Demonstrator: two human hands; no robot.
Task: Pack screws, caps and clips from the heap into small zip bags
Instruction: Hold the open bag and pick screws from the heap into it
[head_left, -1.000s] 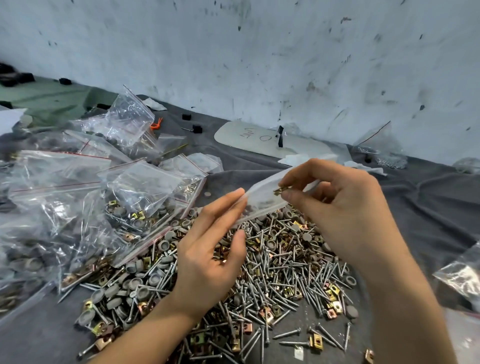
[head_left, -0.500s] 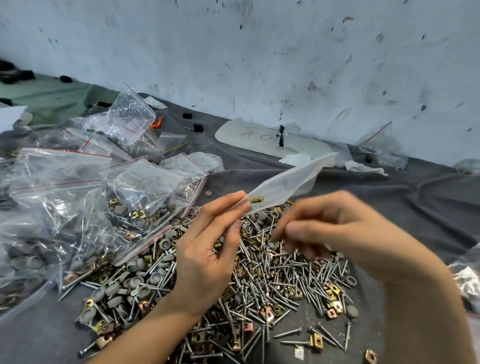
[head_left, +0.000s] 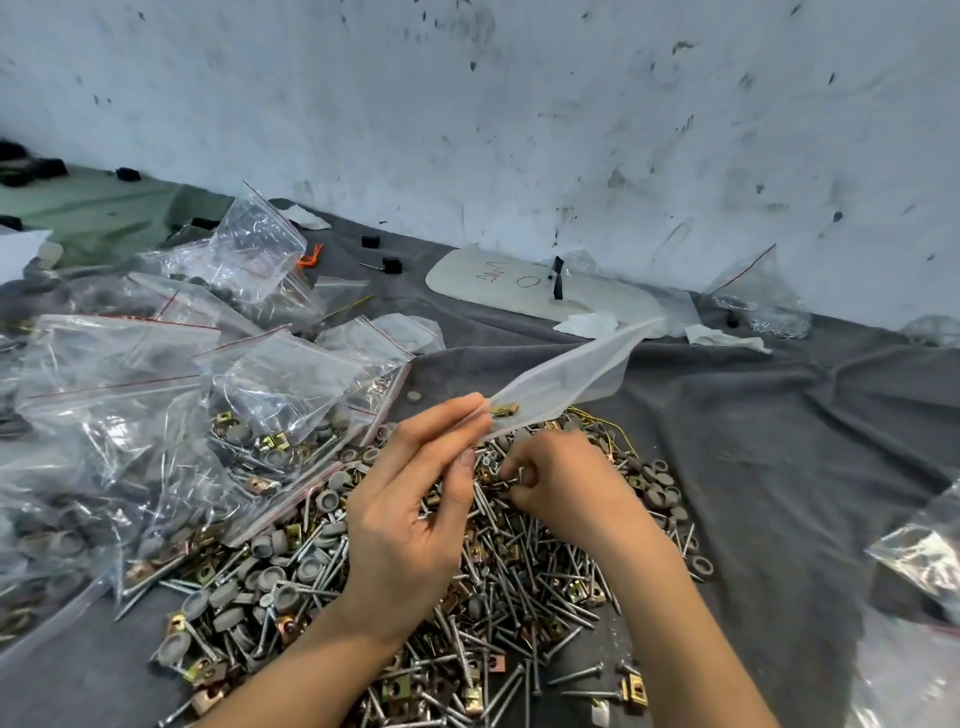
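Left hand (head_left: 410, 519) pinches zip bag (head_left: 566, 374); right hand (head_left: 566, 488) in heap (head_left: 519, 582).

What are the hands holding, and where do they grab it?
The left hand pinches the small zip bag at its near end. The right hand fingers a screw in the heap.

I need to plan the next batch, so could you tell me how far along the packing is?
Done: many filled zip bags lie at left. In hand: the left hand holds a small bag with one brass clip inside, and the right hand picks from the heap. Left: a large heap.
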